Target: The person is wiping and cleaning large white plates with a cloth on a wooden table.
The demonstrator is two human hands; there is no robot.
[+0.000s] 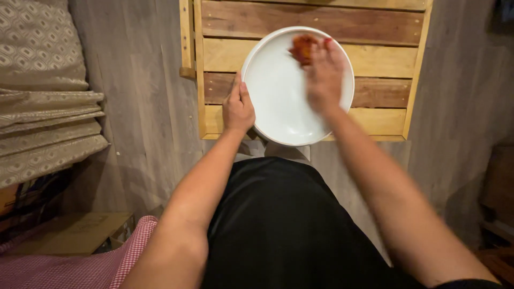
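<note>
Left hand [238, 109] grips the white plate [278, 101] rim; right hand [324, 75] clamps a reddish-brown cloth [302, 47].

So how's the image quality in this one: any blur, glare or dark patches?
Head view: the right hand and the reddish-brown cloth it holds are motion-blurred; the left hand on the white plate's rim is sharp. The plate shows soft sheen, no harsh glare. Warm light falls on the wooden slat table; the frame's corners sink into shadow.
</note>
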